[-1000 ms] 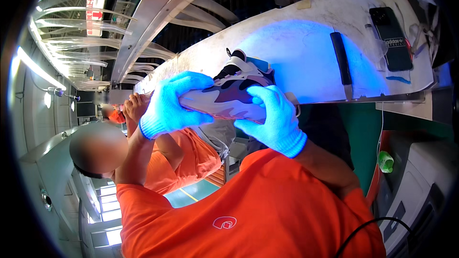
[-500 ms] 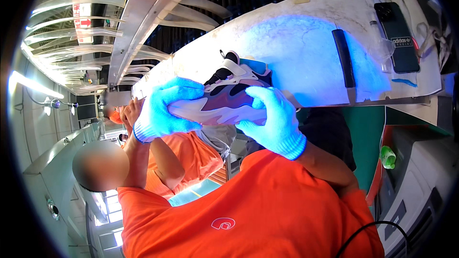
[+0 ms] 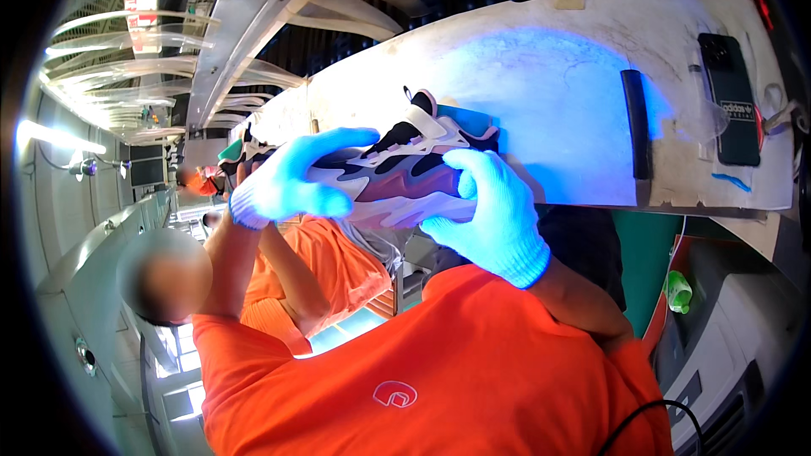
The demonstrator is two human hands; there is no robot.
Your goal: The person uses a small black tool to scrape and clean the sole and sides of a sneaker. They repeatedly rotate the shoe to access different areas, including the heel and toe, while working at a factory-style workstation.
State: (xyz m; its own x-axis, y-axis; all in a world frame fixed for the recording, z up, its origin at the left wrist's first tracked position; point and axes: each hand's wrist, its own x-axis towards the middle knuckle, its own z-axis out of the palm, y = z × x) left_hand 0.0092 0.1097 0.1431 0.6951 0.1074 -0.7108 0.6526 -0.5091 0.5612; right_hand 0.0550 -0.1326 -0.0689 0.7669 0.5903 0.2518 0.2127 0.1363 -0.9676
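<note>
Between my hands is a sneaker [image 3: 409,175] in black, white, grey and mauve, held sideways with its sole toward me. My gloved left hand [image 3: 297,179] is round the toe, fingers along the upper and thumb by the sole. At the heel, my gloved right hand [image 3: 500,218] grips the shoe with bent fingers and thumb. Both gloves glow bright blue under the light. A teal-blue piece [image 3: 470,121] shows at the shoe's collar. The shoe's far side is hidden.
A pale worktop [image 3: 541,76] lies beyond, carrying a dark bar [image 3: 635,124], a phone [image 3: 730,101] and a small blue strip [image 3: 732,181]. Co-workers in orange sit at left, near another shoe [image 3: 245,152]. A green bottle [image 3: 678,291] lies at lower right.
The sneaker has tilted, so more of its side panels shows. My left hand has shifted left, with its thumb farther from its fingers. Another shoe has come into sight near the co-worker.
</note>
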